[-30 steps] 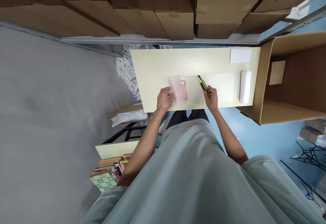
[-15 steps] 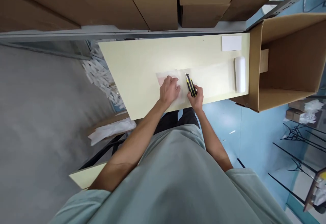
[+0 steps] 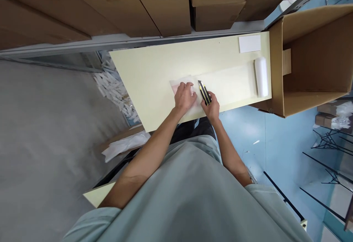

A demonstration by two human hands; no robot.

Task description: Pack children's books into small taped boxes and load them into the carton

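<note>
My right hand (image 3: 211, 106) is closed around a black and yellow utility knife (image 3: 204, 93), its blade end pointing up and left. Under my left hand (image 3: 184, 97), whose bent fingers press down on it, lies thin white film (image 3: 226, 80). The film stretches along the table (image 3: 146, 76) to a white roll (image 3: 261, 76) at the right end. Through the film beside my left fingers shows something flat and pink (image 3: 175, 87). The knife's tip is a little right of my left hand, over the film; whether it touches is not clear.
A white rectangular card or pad (image 3: 249, 44) lies at the table's far right corner. An open cardboard box (image 3: 317, 58) adjoins the right end. Cardboard boxes (image 3: 162, 10) line a shelf along the far side. White scraps (image 3: 113, 91) are heaped beyond the left end.
The knife has shifted slightly left, toward my left hand, and its blade end has tilted further left. My left hand stays pressed on the film. The whole view has turned a little.
</note>
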